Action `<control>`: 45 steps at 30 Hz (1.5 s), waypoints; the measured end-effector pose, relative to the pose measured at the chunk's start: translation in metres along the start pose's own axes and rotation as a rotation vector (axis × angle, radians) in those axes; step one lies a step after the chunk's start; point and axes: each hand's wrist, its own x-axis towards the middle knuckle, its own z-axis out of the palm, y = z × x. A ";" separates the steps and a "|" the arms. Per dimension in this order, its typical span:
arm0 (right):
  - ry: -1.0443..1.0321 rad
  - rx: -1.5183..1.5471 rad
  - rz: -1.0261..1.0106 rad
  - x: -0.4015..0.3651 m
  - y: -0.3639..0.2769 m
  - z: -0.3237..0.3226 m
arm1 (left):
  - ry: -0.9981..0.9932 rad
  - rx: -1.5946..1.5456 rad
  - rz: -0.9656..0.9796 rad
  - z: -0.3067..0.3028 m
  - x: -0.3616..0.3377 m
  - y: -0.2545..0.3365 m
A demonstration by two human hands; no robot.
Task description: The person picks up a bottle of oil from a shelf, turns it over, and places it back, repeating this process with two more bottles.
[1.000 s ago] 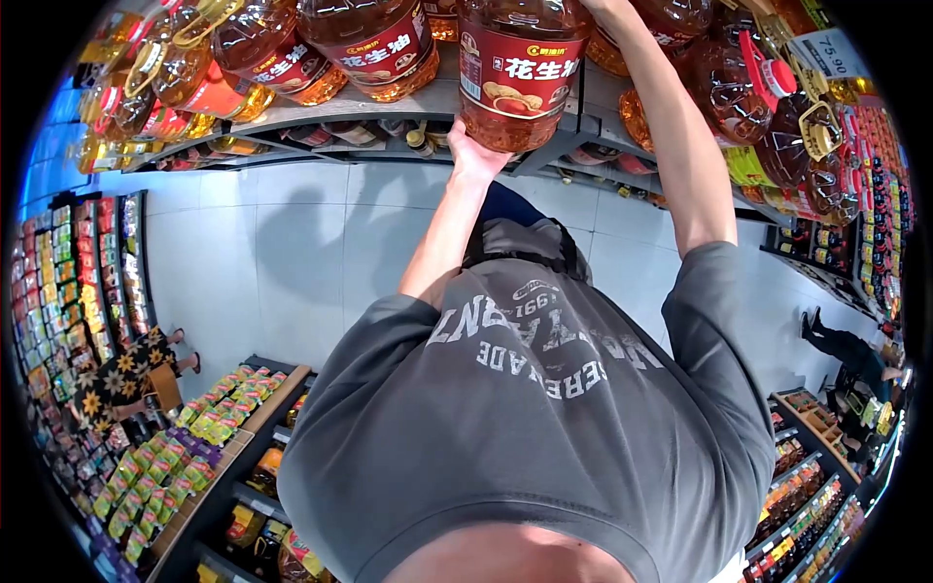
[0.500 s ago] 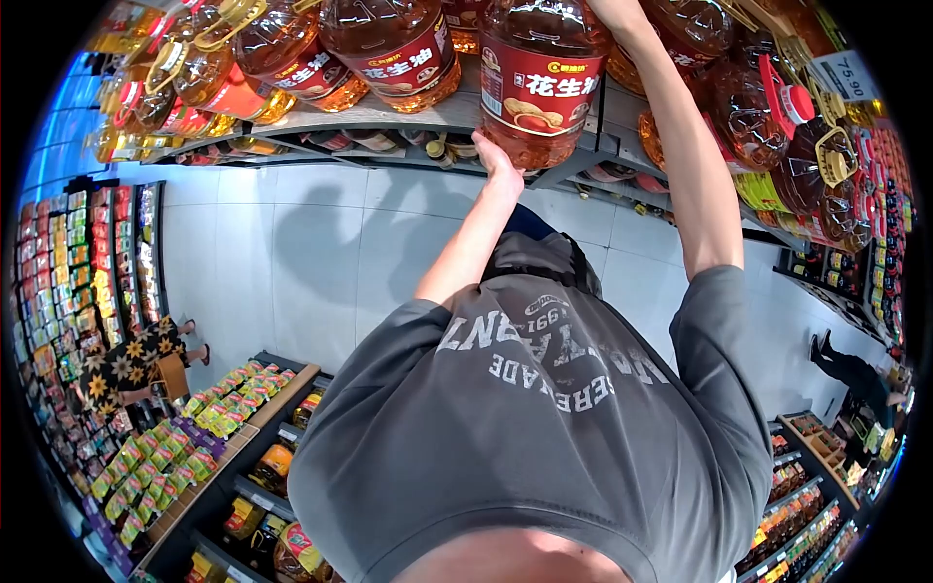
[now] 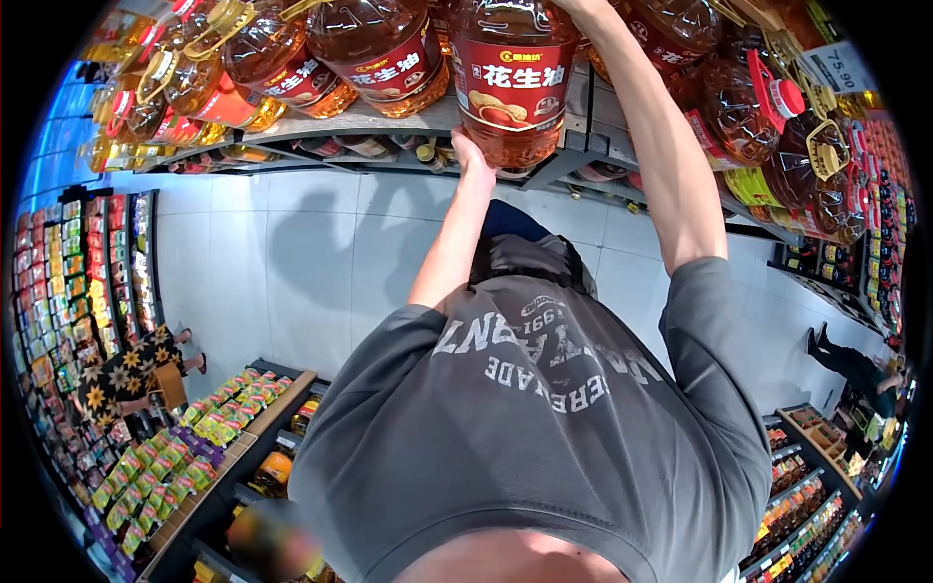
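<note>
A large clear bottle of peanut oil (image 3: 512,83) with a red label stands out at the top middle, its base past the shelf's front edge. Cupped at its lower left is my left hand (image 3: 468,154), thumb up along the side; the other fingers are hidden under or behind the base. My right hand (image 3: 580,6) reaches to the bottle's upper right, where the top edge of the view cuts off its fingers. Similar red-labelled bottles (image 3: 382,76) stand on the shelf to the left, and more bottles (image 3: 671,39) to the right.
The wooden shelf (image 3: 311,123) runs across the top; a price card (image 3: 829,68) hangs at right. Behind me are racks of packets (image 3: 160,466) and bottles (image 3: 807,515). A person in a flowered garment (image 3: 126,379) is at left, another in dark clothes (image 3: 855,369) at right.
The bottle and both hands have shifted left in the view, and the shelf has also moved left a little. The bottle sits slightly closer to its left neighbour.
</note>
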 end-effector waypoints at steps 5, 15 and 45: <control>0.233 -0.223 -0.043 0.007 0.015 0.014 | -0.068 -0.030 -0.094 0.003 -0.019 0.022; 0.551 -0.719 0.245 0.002 -0.003 0.049 | 0.081 -0.032 0.146 -0.006 -0.033 0.013; 0.562 -0.686 0.207 -0.005 -0.012 0.038 | 0.162 -0.031 0.303 0.007 -0.030 0.037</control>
